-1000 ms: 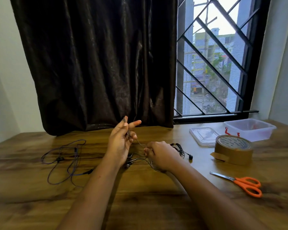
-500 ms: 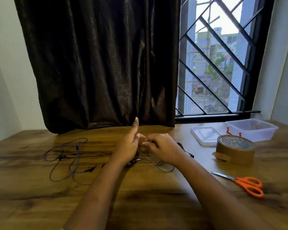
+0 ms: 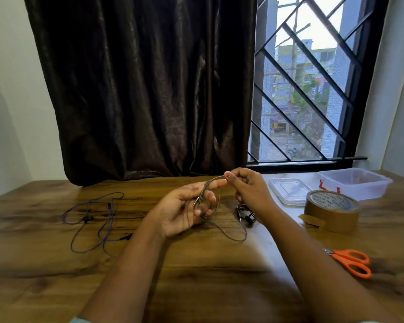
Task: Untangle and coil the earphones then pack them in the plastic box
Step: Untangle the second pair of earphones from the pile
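The left hand (image 3: 187, 209) has turned palm-up and lifted off the table (image 3: 196, 276). Half a second ago it stood edge-on with one finger raised, pressed against the other hand low over the wood. Its fingers are now curled loosely round several strands of the grey earphones (image 3: 216, 201), and the jack plug (the small metal tip) lies across them. The right hand (image 3: 248, 191) has drawn up and away towards 1 o'clock, so the two hands are just apart. Its thumb and forefinger pinch the same cable where it passes over the left fingertips.

From that pinch one slack loop drops to the table at 5 o'clock of the left hand and curves back up. A small dark bundle of black earphones (image 3: 245, 214) lies under the right wrist.

I read this as picking at knots having given way to winding. Turns are being laid over the left fingers, so coiling of this set has probably begun, and nothing is packed yet.

Further out, purple earphones (image 3: 98, 217) lie loosely spread at 9 o'clock, not yet coiled. The plastic box (image 3: 359, 185) stands open at 2 o'clock with its lid (image 3: 287, 190) beside it. A roll of brown tape (image 3: 331, 212) sits at 3 o'clock and orange scissors (image 3: 352, 262) at 4 o'clock.
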`<state>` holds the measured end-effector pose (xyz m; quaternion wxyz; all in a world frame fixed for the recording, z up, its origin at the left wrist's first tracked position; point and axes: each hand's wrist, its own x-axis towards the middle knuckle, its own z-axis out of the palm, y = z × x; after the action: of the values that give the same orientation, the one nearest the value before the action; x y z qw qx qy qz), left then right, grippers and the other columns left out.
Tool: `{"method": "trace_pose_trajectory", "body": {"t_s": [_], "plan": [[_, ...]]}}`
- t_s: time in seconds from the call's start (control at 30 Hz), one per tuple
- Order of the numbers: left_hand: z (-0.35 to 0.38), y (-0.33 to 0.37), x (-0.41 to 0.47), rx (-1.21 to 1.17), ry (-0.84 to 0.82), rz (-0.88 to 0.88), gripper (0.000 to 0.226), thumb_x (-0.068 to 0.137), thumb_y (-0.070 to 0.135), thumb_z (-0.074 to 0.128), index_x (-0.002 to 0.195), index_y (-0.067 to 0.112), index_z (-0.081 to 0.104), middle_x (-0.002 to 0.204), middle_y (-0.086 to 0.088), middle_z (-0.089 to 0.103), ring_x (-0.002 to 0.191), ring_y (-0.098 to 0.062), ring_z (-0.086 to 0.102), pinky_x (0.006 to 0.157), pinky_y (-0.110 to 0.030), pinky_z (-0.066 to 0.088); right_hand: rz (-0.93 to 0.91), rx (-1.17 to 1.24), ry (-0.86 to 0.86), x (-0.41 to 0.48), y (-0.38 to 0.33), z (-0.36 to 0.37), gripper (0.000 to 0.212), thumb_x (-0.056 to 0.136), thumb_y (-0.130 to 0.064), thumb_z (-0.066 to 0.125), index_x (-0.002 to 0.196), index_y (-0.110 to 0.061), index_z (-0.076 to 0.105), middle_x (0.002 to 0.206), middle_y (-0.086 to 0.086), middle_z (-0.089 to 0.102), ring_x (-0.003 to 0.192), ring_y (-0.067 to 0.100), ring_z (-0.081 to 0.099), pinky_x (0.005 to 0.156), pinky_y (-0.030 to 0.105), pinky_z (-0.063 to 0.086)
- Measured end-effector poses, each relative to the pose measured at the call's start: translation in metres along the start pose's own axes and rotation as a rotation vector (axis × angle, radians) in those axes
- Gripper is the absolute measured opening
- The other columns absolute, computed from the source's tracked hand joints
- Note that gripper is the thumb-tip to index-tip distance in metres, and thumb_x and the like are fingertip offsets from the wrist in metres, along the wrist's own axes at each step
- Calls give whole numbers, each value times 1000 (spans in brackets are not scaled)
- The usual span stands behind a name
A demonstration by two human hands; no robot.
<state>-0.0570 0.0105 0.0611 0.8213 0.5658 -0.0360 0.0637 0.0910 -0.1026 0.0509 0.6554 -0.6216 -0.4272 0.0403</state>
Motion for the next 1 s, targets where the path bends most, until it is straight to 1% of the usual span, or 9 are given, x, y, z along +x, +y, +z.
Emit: {"method": "trace_pose_trajectory", "body": {"t_s": [0.13, 0.33, 0.43, 0.53, 0.67, 0.77, 0.83, 0.9, 1.0], "plan": [[3, 3, -1, -88, -17, 111, 45, 90, 13, 39, 133, 3, 49, 82, 0, 67, 44, -4, 51, 60, -19, 53, -2, -100, -15, 0, 3, 4, 22, 94, -28, 57, 74, -22, 66, 49, -13, 49, 45, -1, 42, 47, 16, 34], [5, 1, 8, -193, 241, 306, 38, 99, 11, 31, 133, 11, 47, 107, -4, 72, 69, -13, 69, 67, -25, 59, 46, -305, -324, -13, 8, 25, 27, 98, -25, 49, 73, -27, 60, 64, -11, 54, 53, 0, 47, 48, 12, 35], [-3, 1, 9, -209, 379, 423, 35, 101, 12, 31, 133, 16, 45, 108, -4, 71, 89, -18, 71, 83, -31, 56, 29, -382, -495, -22, 8, 44, 24, 98, -29, 49, 75, -31, 56, 75, -12, 57, 67, 4, 53, 55, 11, 39], [-12, 2, 11, -45, 562, 472, 40, 102, 12, 29, 140, 21, 36, 118, -5, 66, 97, -19, 68, 93, -33, 49, -24, -510, -596, -26, 9, 55, 27, 98, -31, 47, 71, -34, 51, 79, -14, 57, 74, 3, 55, 62, 19, 41], [-17, -2, 14, 536, 680, 405, 48, 103, 12, 28, 149, 22, 18, 115, -1, 62, 93, -8, 62, 94, -24, 46, -115, -574, -492, -20, 3, 44, 23, 98, -30, 47, 77, -32, 57, 82, -8, 65, 79, 13, 63, 66, 24, 46], [-9, -6, 15, 773, 640, 284, 47, 102, 9, 30, 144, 28, 23, 104, 10, 62, 79, 3, 61, 68, -5, 46, -125, -446, -331, -12, 0, 28, 19, 94, -27, 56, 78, -27, 65, 70, -11, 63, 67, 7, 58, 59, 18, 40], [0, -8, 14, 785, 555, 166, 40, 102, 10, 32, 136, 30, 38, 103, 9, 64, 65, 6, 62, 60, -7, 47, -94, -227, -234, -7, 1, 20, 14, 89, -26, 64, 78, -21, 71, 63, -6, 63, 61, 4, 54, 60, 21, 43], [10, -9, 13, 680, 404, 67, 34, 101, 9, 31, 125, 22, 51, 97, -4, 70, 57, -8, 60, 56, -17, 52, -84, -107, -160, -4, 2, 15, 13, 87, -27, 66, 78, -19, 72, 68, 5, 66, 65, 11, 56, 64, 32, 46], [21, -6, 10, 502, 310, 40, 33, 100, 6, 31, 121, 9, 55, 75, -2, 71, 52, -14, 54, 48, -19, 49, -54, -19, -85, -2, 0, 12, 11, 87, -23, 67, 78, -18, 71, 62, -6, 60, 62, 7, 55, 61, 26, 45]]}}
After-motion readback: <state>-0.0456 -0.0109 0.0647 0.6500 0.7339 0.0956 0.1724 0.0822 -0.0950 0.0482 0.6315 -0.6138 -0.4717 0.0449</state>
